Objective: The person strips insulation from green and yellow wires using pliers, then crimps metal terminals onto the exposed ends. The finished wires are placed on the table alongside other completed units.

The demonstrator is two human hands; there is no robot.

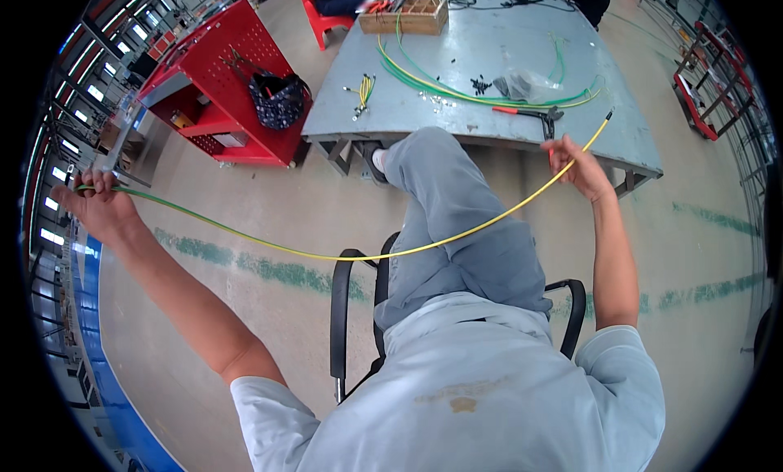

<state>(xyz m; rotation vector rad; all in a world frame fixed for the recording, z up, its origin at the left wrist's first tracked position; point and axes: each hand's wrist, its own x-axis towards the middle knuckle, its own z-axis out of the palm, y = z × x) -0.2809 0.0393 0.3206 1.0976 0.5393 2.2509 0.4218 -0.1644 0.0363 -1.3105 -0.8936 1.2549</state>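
A long yellow-green wire (342, 258) sags in a curve across my lap, between my two outstretched arms. Far out to the left, my left hand (104, 207) is closed around its green-looking end. At the right, by the table's front edge, my right hand (581, 172) pinches the wire's yellow stretch, and a short black tip sticks up beyond the fingers. Just past that hand a crimping tool (522, 112) with red handles lies on the table's edge, one handle partly hidden by the fingers.
The grey metal table (457, 60) bears a coil of green and yellow wires (457, 91), small black pieces (480, 86), a plastic bag (534, 86), a short wire bundle (364, 93) and a wooden box (405, 17). A red cabinet (236, 72) stands left; a red cart (714, 81) stands right. Other people sit beyond the table.
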